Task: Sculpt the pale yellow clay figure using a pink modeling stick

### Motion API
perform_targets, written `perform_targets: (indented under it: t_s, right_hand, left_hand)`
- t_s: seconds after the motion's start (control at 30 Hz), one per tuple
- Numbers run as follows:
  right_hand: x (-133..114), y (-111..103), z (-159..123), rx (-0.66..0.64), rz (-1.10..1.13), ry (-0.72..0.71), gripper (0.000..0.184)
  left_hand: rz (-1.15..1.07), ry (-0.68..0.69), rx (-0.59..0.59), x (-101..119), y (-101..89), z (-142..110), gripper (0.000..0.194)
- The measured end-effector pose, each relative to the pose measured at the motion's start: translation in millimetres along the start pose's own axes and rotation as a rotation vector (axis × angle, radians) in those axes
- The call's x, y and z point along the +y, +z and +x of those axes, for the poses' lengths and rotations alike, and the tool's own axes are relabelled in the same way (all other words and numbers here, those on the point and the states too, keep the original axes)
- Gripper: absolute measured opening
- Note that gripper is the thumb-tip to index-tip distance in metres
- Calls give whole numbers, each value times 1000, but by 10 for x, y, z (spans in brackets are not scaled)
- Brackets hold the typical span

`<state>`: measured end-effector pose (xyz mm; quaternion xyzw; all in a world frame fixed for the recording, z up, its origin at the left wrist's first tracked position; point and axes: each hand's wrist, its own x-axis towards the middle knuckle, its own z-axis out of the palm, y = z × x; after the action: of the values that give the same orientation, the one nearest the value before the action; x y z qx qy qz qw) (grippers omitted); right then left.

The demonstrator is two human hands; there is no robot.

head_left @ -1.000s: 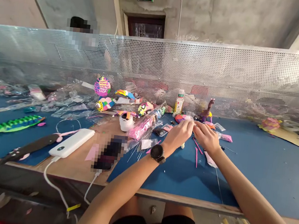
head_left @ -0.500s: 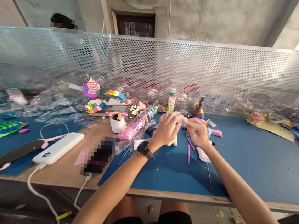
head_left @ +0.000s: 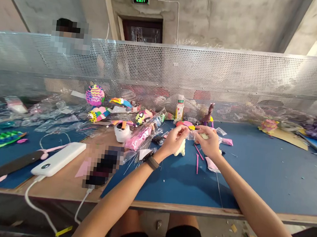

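Observation:
My left hand (head_left: 175, 138) has its fingers pinched on one side of a small clear plastic bag (head_left: 191, 135). The other side is gripped by my right hand (head_left: 210, 141), so the bag stretches between them above the table. A pale yellow lump (head_left: 204, 136) shows at my right fingers; whether it is inside the bag I cannot tell. Just below my left hand a pale yellow clay figure (head_left: 181, 149) stands on the blue mat, partly hidden. Pink sticks (head_left: 197, 163) and a pale pink packet (head_left: 212, 164) lie under my right hand.
Clay figures, among them a striped round one (head_left: 95, 95) and a white cup-shaped one (head_left: 123, 133), crowd the left. A bottle (head_left: 179, 109) stands behind my hands. A white power bank (head_left: 58, 159) and a phone (head_left: 104, 167) lie left. A perforated metal screen (head_left: 208, 71) closes the back.
My hands have moved slightly apart, and the clear bag now shows stretched between them. The pale yellow lump at my right fingers has come into sight. The view has shifted slightly.

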<state>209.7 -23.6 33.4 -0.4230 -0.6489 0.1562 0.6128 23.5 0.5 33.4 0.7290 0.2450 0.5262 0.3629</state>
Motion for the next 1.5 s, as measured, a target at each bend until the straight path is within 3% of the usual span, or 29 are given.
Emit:
perform_targets:
  t_s: [0.2,0.37,0.47,0.6,0.8,0.93,1.0,1.17,1.5]
  right_hand:
    - [-24,-16,-14,-28,-83,-76,30]
    - [47,-13,18,-18,132,118,47]
    - [81,-33,53,2,200,161,51]
    - [41,-38,58,-25,191,141,43]
    - [-36,-4,18,9,184,114,39]
    - [-51,-34,12,34,75,49,26]
    - [-70,-62,17,5,-28,-41,23]
    - [-98,-106,37,-139,-247,-284,38]
    - [72,-116,66,-393,-289,-330,34]
  left_hand:
    - [1,-45,78,-23,7,32,48]
    - [-60,-93,109,-42,-15,57,39]
    - [-71,-85,67,-50,-17,38,28]
    - [-81,-94,59,-74,28,6,23]
    - [-58,-132,118,-158,72,25,32]
    - [-77,-114,122,-164,84,34,38]
    - [-86,-98,131,-141,92,32,38]
    - [-82,-50,148,-45,110,6,37]
    - [49,-22,174,80,26,1,32]
